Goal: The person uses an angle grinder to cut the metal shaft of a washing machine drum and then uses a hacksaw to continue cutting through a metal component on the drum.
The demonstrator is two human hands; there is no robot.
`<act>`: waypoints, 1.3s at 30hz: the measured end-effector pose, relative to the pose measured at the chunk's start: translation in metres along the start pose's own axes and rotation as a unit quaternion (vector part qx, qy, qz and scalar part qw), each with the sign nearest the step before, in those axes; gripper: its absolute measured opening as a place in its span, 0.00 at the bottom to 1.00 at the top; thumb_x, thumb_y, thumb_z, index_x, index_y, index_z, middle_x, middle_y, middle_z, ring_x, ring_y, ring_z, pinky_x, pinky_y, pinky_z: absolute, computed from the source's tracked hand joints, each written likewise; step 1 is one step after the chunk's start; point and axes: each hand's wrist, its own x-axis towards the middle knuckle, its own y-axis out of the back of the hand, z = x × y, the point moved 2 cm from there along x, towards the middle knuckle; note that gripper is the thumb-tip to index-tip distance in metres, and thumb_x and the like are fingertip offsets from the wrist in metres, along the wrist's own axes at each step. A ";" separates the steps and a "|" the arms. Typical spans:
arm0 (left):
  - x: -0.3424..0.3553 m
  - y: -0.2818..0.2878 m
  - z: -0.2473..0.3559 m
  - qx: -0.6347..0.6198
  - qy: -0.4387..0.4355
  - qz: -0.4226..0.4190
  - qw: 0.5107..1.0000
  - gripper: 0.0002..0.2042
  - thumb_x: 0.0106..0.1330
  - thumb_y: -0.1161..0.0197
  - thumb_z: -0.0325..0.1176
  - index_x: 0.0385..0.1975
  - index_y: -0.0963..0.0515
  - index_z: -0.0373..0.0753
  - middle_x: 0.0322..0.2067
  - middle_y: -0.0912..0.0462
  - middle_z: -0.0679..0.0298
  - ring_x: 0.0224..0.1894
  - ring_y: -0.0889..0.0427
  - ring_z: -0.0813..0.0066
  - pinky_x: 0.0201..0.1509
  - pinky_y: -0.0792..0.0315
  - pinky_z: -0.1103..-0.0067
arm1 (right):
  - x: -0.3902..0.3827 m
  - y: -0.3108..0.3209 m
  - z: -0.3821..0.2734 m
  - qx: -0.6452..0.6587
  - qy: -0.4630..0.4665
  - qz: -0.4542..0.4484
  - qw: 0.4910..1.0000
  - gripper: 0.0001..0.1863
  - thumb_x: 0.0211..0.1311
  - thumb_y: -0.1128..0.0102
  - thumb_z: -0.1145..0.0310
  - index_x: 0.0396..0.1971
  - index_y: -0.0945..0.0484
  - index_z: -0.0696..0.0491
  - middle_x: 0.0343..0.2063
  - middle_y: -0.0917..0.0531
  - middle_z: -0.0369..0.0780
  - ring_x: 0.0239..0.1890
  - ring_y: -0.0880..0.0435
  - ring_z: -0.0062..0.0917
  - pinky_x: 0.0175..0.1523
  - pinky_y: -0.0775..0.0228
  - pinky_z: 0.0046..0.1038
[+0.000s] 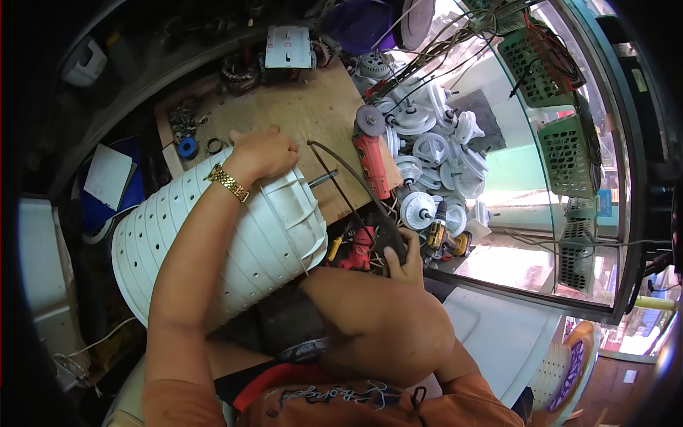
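A white perforated plastic drum lies tilted on its side over my lap, a metal shaft sticking out of its end. My left hand, with a gold watch on the wrist, is closed over the drum's upper end. My right hand grips the dark handle of what looks like a hacksaw, whose thin frame reaches up beside the shaft. Just left of that hand, a red power tool lies partly hidden.
A wooden board holds a red angle grinder, blue tape and metal bits. Several white plastic gear housings and a yellow drill lie rightward, beside a glass case with green baskets. A purple bucket stands behind.
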 end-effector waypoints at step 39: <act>-0.008 -0.016 -0.004 -0.015 0.001 0.022 1.000 0.15 0.71 0.45 0.47 0.47 0.12 0.56 0.55 0.21 0.58 0.62 0.24 0.52 0.61 0.41 0.40 | 0.053 -0.015 -0.059 -0.137 0.148 -0.059 0.978 0.27 0.68 0.50 0.79 0.67 0.29 0.53 0.61 0.21 0.52 0.64 0.21 0.44 0.67 0.31 0.34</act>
